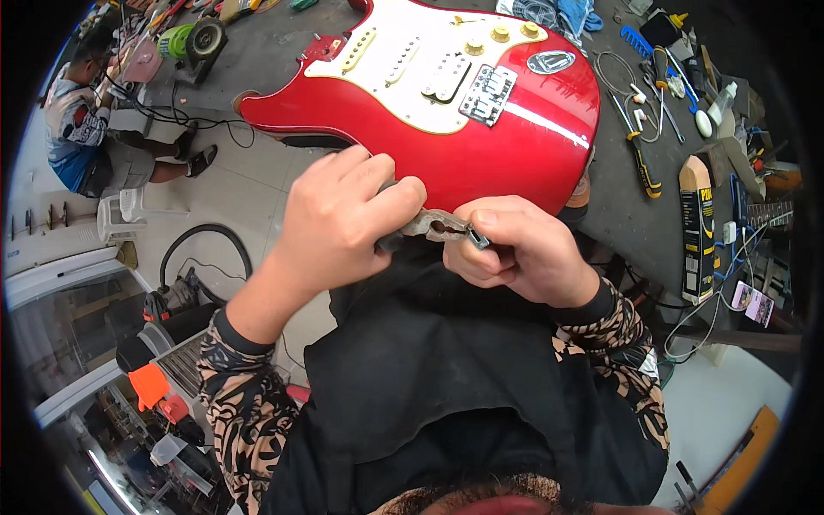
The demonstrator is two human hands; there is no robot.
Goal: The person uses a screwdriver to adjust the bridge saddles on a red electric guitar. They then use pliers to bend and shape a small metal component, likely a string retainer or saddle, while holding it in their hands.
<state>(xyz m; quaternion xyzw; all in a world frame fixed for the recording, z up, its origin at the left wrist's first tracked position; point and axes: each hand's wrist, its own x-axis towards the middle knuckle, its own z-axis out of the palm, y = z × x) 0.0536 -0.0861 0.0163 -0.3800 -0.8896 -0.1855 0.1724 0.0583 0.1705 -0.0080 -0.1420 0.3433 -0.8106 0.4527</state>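
My left hand [339, 219] is wrapped round a pair of worn metal pliers [429, 225], jaws pointing right. Between the thumb and fingers of my right hand [528, 249] is a small dark metal piece [478, 238], perhaps a guitar bridge saddle. The tips of the pliers meet that piece, though my thumb partly hides the contact. Just beyond both hands lies a glossy red electric guitar body [463, 163] with a cream pickguard [386, 90]. Its silver bridge [487, 94] faces up, with several saddles on it.
The dark workbench [614, 232] carries a yellow-and-black screwdriver [644, 167], a coiled cable [614, 73], a small bottle [723, 101] and a tall black-and-yellow box [696, 227] at the right. A green power tool [176, 41] stands far left. Another person [81, 120] sits beyond the bench's left side.
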